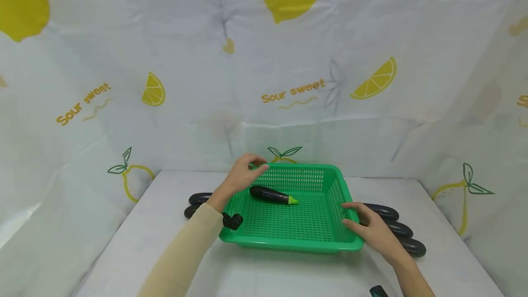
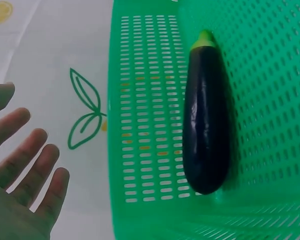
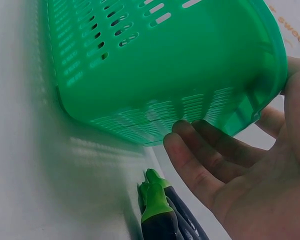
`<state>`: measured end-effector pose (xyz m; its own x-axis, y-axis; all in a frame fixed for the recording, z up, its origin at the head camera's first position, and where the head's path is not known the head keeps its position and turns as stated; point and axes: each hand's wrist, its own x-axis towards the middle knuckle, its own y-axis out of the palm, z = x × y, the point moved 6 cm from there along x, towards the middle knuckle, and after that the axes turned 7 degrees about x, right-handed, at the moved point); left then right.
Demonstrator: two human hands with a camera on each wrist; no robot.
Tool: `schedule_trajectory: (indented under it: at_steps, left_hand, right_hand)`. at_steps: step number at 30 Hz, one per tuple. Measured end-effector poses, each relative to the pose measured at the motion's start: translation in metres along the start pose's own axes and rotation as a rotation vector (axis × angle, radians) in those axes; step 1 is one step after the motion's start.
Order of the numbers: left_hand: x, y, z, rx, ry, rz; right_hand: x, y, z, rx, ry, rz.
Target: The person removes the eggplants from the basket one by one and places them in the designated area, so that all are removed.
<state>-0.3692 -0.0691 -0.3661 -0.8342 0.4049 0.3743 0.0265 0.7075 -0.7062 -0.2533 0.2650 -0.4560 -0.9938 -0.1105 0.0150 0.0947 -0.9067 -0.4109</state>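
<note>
A green plastic basket [image 1: 284, 244] with slotted walls stands on the white table. One dark eggplant [image 1: 270, 195] with a green cap lies inside, along the far wall toward the left. My left hand [image 1: 243, 173] is over the basket's far left corner, holding nothing. In the left wrist view its fingers [image 2: 37, 160] are spread and apart from the rim. My right hand [image 1: 371, 228] grips the basket's right rim. The right wrist view has several of its fingers [image 3: 205, 170] against the outer wall, while the thumb reaches over the rim and is partly hidden.
Several eggplants [image 1: 412, 246] lie right of the basket, partly behind my right hand. More eggplants [image 1: 200, 198] lie to the left, partly covered by my left arm. A white sheet with lemon prints [image 1: 247, 104] hangs behind the table. A dark object [image 1: 377, 291] shows near my right forearm.
</note>
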Motion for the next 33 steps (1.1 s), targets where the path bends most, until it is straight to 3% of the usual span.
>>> schedule_trajectory:
  at_steps: [3,11,16,21,29,33]
  left_hand:
    - [0.004,0.008,0.007,-0.002,-0.025,0.016]
    - [0.005,0.029,0.033,-0.011,-0.183,0.085]
    - [0.003,0.044,0.046,-0.005,-0.247,0.142]
    - [0.002,0.055,0.053,0.037,-0.246,0.202]
    - [-0.001,0.071,0.060,0.090,-0.282,0.357]
    - [-0.003,0.075,0.060,0.095,-0.289,0.392]
  right_hand:
    - [0.001,0.000,-0.001,0.000,0.004,0.002]
    - [0.001,0.000,0.000,-0.005,0.011,-0.002]
    - [0.001,0.000,0.000,-0.005,0.008,-0.003]
    - [0.001,-0.001,0.000,-0.012,0.001,-0.009]
    - [0.001,0.000,0.002,-0.017,0.007,-0.008]
    - [0.000,0.000,0.002,-0.012,0.011,-0.007]
